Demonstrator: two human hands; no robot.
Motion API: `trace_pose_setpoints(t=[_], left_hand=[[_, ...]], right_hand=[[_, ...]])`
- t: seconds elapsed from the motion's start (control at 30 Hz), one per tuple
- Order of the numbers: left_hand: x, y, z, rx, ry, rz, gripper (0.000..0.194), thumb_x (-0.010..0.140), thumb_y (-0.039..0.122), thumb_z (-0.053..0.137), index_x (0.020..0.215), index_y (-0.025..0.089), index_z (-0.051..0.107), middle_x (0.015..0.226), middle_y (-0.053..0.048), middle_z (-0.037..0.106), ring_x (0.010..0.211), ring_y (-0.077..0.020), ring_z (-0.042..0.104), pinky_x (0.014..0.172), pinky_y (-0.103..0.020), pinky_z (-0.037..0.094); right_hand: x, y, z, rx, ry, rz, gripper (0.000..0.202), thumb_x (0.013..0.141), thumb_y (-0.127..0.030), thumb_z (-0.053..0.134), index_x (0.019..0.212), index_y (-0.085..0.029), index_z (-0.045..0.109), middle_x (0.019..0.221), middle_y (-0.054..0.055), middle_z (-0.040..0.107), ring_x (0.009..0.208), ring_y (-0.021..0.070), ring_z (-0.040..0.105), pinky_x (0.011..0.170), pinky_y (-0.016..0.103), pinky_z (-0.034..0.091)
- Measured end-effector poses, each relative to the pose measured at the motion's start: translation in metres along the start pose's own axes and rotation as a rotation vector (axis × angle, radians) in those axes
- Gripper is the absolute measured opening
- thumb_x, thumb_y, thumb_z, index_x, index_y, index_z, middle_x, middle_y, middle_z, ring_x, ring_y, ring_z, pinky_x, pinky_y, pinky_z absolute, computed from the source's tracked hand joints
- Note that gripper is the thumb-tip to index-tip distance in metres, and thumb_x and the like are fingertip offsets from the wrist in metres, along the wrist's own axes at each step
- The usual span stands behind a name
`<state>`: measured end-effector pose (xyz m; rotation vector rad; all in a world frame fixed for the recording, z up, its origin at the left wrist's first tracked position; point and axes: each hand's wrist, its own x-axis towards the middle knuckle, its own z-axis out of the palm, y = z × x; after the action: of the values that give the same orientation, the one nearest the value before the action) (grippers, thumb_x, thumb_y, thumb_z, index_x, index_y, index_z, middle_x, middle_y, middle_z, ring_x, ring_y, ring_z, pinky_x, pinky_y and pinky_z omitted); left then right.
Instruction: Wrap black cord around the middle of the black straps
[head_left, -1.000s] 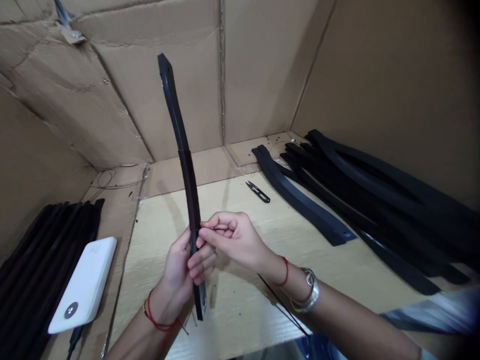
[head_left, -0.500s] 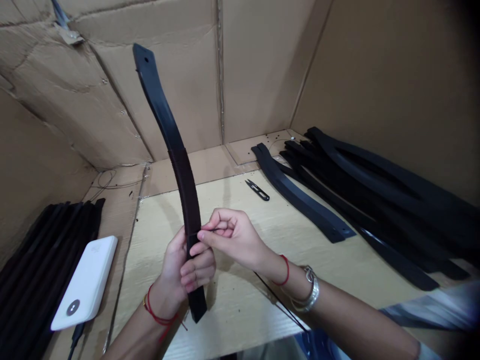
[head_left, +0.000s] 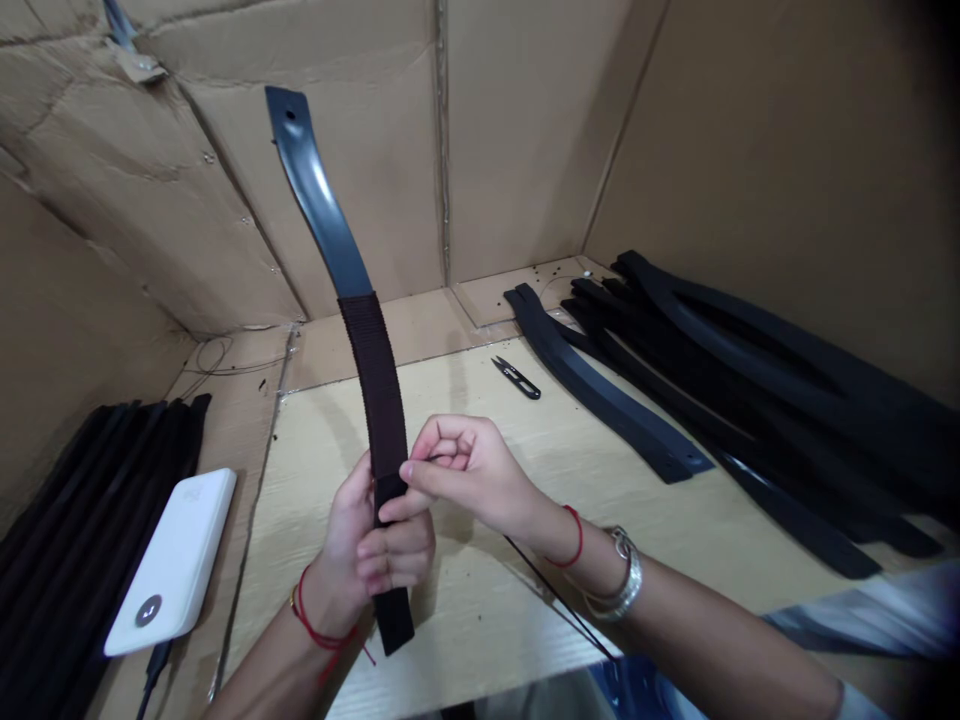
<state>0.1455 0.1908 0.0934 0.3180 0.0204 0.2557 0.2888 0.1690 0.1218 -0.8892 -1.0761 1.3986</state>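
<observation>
My left hand (head_left: pixel 382 540) is wrapped round the lower part of a curved black strip (head_left: pixel 319 215), which stands nearly upright and leans left at the top. A hole shows near its upper end. Dark brown cord wrapping (head_left: pixel 375 385) covers the strip's middle in tight turns, ending just above my left fingers. At the lower edge of the wrapping, my right hand (head_left: pixel 469 470) pinches a thin dark cord (head_left: pixel 555 590) between thumb and forefinger. The cord's tail runs from below that hand down to the table's front edge.
Black thread snips (head_left: pixel 516 378) lie on the table (head_left: pixel 450 640) beyond my right hand. More curved black strips (head_left: pixel 600 385) are piled at the right. Dark strips (head_left: pixel 82 520) and a white power bank (head_left: pixel 172 565) with a cable lie at the left. Cardboard walls (head_left: pixel 517 130) enclose the table.
The strip has turned slightly, so its broad face and the wrapping show more and its upper end catches more light. Both hands keep their grips, shifted very little.
</observation>
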Motion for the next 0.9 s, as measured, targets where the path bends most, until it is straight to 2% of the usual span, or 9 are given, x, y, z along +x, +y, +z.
trace_pose_setpoints(t=[0.13,0.2,0.27,0.33,0.4,0.47,0.53,0.7,0.9], left_hand=[[-0.003,0.003,0.002,0.037,0.002,-0.033,0.056,0.092,0.057,0.037,0.055,0.017,0.048,0.028,0.010,0.023,0.019,-0.0025,0.009,0.020,-0.012,0.012],[-0.004,0.004,0.004,0.065,0.034,-0.066,0.059,0.090,0.062,0.036,0.058,0.016,0.051,0.030,0.010,0.022,0.021,-0.0021,0.008,0.021,-0.011,0.012],[-0.003,0.003,0.005,0.142,0.109,-0.071,0.064,0.085,0.072,0.035,0.063,0.015,0.055,0.032,0.011,0.022,0.023,-0.0015,0.007,0.022,-0.011,0.013],[0.000,0.001,0.007,0.299,0.252,0.015,0.073,0.077,0.082,0.034,0.066,0.013,0.058,0.035,0.010,0.027,0.025,-0.0020,0.014,0.023,-0.012,0.018],[0.003,-0.002,0.008,0.526,0.462,0.188,0.072,0.075,0.082,0.038,0.069,0.013,0.058,0.038,0.006,0.039,0.027,-0.0042,0.028,0.027,-0.014,0.027],[0.006,-0.004,0.010,0.737,0.645,0.343,0.058,0.079,0.071,0.050,0.073,0.014,0.057,0.043,0.003,0.049,0.033,-0.0068,0.042,0.033,-0.015,0.036],[0.008,-0.004,0.013,0.831,0.735,0.425,0.044,0.082,0.059,0.059,0.078,0.016,0.056,0.047,0.004,0.052,0.038,-0.0069,0.046,0.038,-0.014,0.039],[0.006,-0.002,0.018,0.646,0.749,0.437,0.048,0.088,0.059,0.047,0.070,0.016,0.055,0.039,0.009,0.036,0.030,-0.0047,0.031,0.030,-0.013,0.029],[0.003,-0.001,0.015,0.529,0.507,0.430,0.070,0.093,0.063,0.021,0.061,0.014,0.059,0.032,0.006,0.031,0.023,-0.0049,0.023,0.025,-0.014,0.027]], right_hand=[[-0.001,-0.001,-0.002,-0.040,-0.063,0.037,0.028,0.064,-0.026,0.084,0.080,-0.013,0.066,0.050,-0.008,0.052,0.045,0.0053,0.050,0.041,0.016,0.031],[-0.002,-0.001,-0.003,-0.022,-0.107,0.047,0.031,0.067,-0.031,0.081,0.088,-0.012,0.068,0.053,-0.006,0.056,0.049,0.0090,0.059,0.044,0.018,0.039],[-0.003,-0.002,-0.004,0.002,-0.124,0.039,0.030,0.069,-0.036,0.079,0.084,-0.012,0.069,0.060,-0.001,0.064,0.053,0.0121,0.064,0.048,0.021,0.047],[-0.003,-0.001,-0.005,-0.020,-0.063,0.003,0.026,0.070,-0.036,0.078,0.077,-0.012,0.069,0.058,-0.001,0.064,0.048,0.0105,0.060,0.046,0.022,0.046],[-0.001,0.001,-0.006,-0.071,0.048,-0.049,0.023,0.069,-0.033,0.079,0.072,-0.013,0.067,0.053,-0.003,0.061,0.043,0.0083,0.054,0.042,0.021,0.042],[0.002,0.003,-0.008,-0.108,0.112,-0.074,0.021,0.069,-0.031,0.079,0.071,-0.014,0.066,0.055,-0.002,0.062,0.046,0.0086,0.054,0.044,0.022,0.042],[0.005,0.004,-0.010,-0.106,0.089,-0.070,0.020,0.069,-0.030,0.078,0.073,-0.014,0.067,0.061,0.000,0.066,0.052,0.0106,0.059,0.049,0.023,0.046],[0.008,0.001,-0.011,-0.059,-0.020,-0.059,0.022,0.071,-0.033,0.077,0.077,-0.015,0.068,0.064,0.001,0.069,0.059,0.0118,0.064,0.060,0.025,0.050],[0.005,-0.002,-0.008,-0.017,-0.083,-0.077,0.022,0.072,-0.033,0.078,0.075,-0.014,0.068,0.063,0.001,0.070,0.058,0.0107,0.064,0.058,0.023,0.048]])
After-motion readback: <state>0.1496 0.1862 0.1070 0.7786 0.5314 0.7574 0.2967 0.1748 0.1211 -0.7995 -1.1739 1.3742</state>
